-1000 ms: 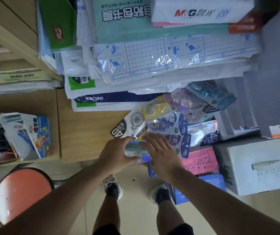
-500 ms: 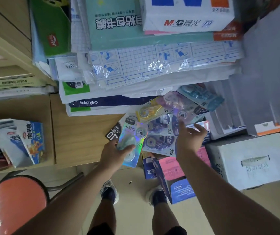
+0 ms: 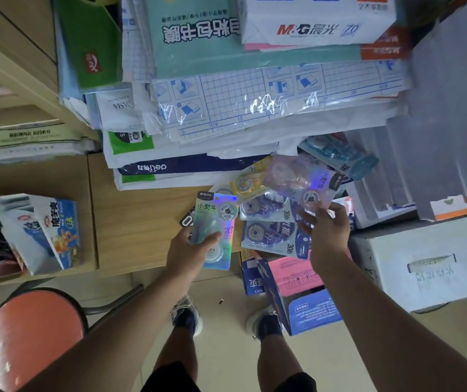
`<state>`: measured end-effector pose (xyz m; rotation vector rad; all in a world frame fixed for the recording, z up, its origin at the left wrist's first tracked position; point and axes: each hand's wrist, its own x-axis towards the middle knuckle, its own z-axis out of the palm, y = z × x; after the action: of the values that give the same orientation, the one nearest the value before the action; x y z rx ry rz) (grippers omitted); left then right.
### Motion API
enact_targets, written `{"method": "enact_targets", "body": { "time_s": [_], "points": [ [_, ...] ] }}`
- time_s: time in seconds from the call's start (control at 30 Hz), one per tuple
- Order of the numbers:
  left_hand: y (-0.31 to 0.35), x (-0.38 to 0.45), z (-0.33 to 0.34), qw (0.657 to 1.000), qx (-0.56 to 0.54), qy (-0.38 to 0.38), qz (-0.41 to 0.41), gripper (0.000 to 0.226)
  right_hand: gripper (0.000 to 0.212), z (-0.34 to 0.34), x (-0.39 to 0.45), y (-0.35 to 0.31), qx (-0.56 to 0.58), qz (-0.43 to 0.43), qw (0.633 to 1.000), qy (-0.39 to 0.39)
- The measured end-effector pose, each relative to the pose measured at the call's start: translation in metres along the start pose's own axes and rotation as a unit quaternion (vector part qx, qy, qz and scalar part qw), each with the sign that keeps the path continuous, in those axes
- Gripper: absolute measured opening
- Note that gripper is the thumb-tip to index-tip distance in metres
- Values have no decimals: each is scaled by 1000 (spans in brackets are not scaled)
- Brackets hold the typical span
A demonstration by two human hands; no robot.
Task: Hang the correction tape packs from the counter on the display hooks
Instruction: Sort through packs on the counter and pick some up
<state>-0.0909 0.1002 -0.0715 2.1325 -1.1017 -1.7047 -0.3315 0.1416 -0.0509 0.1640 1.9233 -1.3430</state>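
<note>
My left hand grips a shiny holographic correction tape pack with green print, held upright over the wooden counter's front edge. My right hand pinches the lower edge of a pale purple pack and lifts it off the pile. Beneath lie two dark blue packs, a yellow pack and a light blue pack farther right. No display hooks are in view.
Stacked paper reams and book-cover sheets crowd the counter's back. A white carton and an open blue and pink box stand on the floor at right. An orange stool sits lower left. My feet are below.
My left hand picked the holographic pack out of the pile and raised it. My right hand moved right and up, then took hold of the purple pack.
</note>
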Motion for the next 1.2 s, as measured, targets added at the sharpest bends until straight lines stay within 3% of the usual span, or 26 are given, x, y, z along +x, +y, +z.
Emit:
{"method": "enact_targets", "body": {
  "time_s": [0.17,0.3,0.43,0.53,0.57,0.73,0.83,0.9,0.97,1.07,1.2],
  "points": [
    [1,3,-6,1000,-19,5,1,27,20,-15,-9,14,-52,-63,996,-37],
    [1,7,-11,999,-45,6,-13,26,14,-17,-14,14,-95,-88,983,-130],
    [-3,10,-8,998,-51,-31,-29,46,17,-2,-20,10,-205,-97,944,-241],
    [1,1,-2,993,-56,-98,-34,90,17,13,-24,5,-271,-93,922,-260],
    [4,-3,1,991,-53,-116,-29,95,18,17,-24,4,-273,-87,922,-259],
    [15,-11,14,986,18,-165,17,78,8,23,-24,0,-255,-66,941,-213],
    [20,-12,21,987,16,-161,17,73,15,18,-15,-4,-222,-53,966,-121],
    [24,-11,27,987,10,-159,27,71,24,13,2,-14,-106,-3,994,-35],
    [27,-9,31,987,-2,-157,36,63,34,8,23,-30,37,73,996,22],
    [33,-8,36,987,-19,-156,45,65,36,3,51,-49,123,149,981,34],
    [37,-11,39,987,-12,-150,54,71,21,-3,74,-56,96,161,982,32]
  ]
}}
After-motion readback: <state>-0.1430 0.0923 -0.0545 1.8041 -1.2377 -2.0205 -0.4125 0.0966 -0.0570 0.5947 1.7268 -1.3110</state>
